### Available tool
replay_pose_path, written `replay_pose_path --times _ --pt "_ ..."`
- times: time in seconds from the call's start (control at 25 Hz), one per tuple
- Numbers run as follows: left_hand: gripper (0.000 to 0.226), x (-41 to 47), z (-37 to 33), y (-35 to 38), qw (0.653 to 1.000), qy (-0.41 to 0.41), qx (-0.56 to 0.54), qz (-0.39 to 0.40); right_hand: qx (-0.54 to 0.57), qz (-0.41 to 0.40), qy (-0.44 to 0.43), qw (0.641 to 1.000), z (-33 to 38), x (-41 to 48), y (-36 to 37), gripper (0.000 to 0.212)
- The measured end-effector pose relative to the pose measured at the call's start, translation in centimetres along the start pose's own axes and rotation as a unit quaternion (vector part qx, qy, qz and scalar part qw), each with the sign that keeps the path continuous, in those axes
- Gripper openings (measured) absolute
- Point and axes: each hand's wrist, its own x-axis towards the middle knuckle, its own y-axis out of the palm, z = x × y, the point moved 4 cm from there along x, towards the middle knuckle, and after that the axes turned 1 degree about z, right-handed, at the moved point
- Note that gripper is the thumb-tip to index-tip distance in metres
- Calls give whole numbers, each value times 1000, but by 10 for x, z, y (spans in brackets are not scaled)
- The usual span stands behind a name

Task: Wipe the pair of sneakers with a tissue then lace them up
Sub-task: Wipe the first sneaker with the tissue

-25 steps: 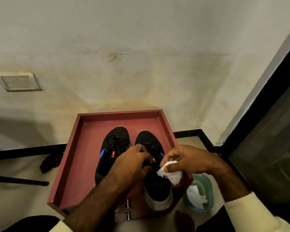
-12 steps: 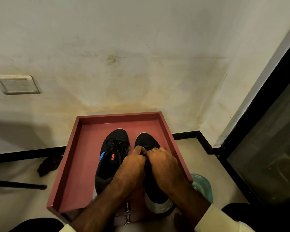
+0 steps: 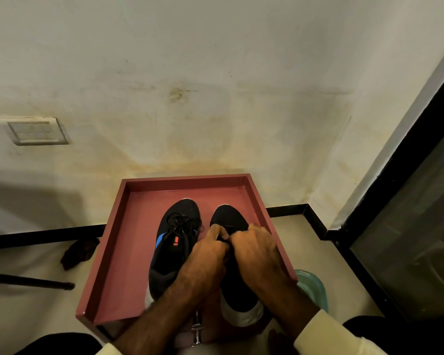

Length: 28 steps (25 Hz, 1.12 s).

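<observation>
Two black sneakers stand side by side in a red tray (image 3: 118, 242), toes pointing at the wall. The left sneaker (image 3: 174, 242) has a blue stripe, an orange logo and loose black laces bunched on top. Over the tongue of the right sneaker (image 3: 228, 216), my left hand (image 3: 205, 254) and my right hand (image 3: 256, 249) meet, fingers curled, pinching its black laces. Most of that shoe's middle is hidden under them; its white heel (image 3: 241, 316) shows below. No tissue is in either hand.
A teal bowl (image 3: 313, 288) sits on the floor right of the tray, mostly hidden by my right forearm. A dark cloth (image 3: 80, 252) and a black rod (image 3: 28, 280) lie on the floor at the left. A wall stands close behind; a dark glass door is on the right.
A second ago my right hand held a white tissue beside the right sneaker; the tissue is gone from it now, and both hands have closed on that shoe's laces.
</observation>
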Motion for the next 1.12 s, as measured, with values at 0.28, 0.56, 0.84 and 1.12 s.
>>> replay_pose_path --times 0.28,0.56,0.84,1.12 --pt "11 -2 4 -8 999 -35 13 17 221 12 -47 974 -28 16 6 25" --pt "12 1 6 -11 999 -30 -4 11 260 -180 -103 943 -29 5 11 19" --pt "20 1 0 -18 999 -30 18 11 483 -188 -99 849 -87 -8 -4 15" --pt "20 5 -4 -21 998 -48 38 -8 362 -115 -104 919 -86 -12 1 14"
